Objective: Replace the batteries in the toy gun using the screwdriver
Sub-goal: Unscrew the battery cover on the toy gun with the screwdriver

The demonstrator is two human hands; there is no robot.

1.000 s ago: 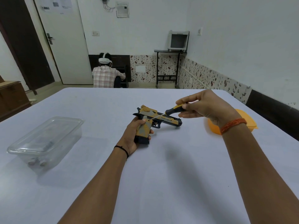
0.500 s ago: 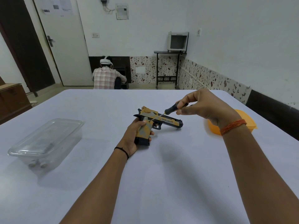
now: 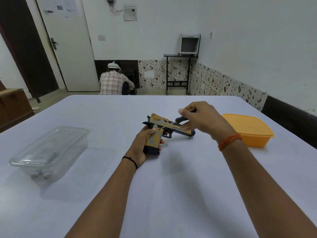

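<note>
While the left grip [image 3: 143,148] clasps the toy gun [image 3: 164,128] on the counter [image 3: 171,186], the right grip [image 3: 202,119] pinches the screwdriver [image 3: 173,122].

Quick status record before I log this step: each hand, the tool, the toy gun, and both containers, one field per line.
left hand: grips the toy gun by its handle, on the table
right hand: holds the screwdriver by its black handle
screwdriver tip: at the upper part of the gun's handle
clear container: left of the arms, lid on, small items inside, too blurred to name
orange container: right of the right wrist, closed
</note>
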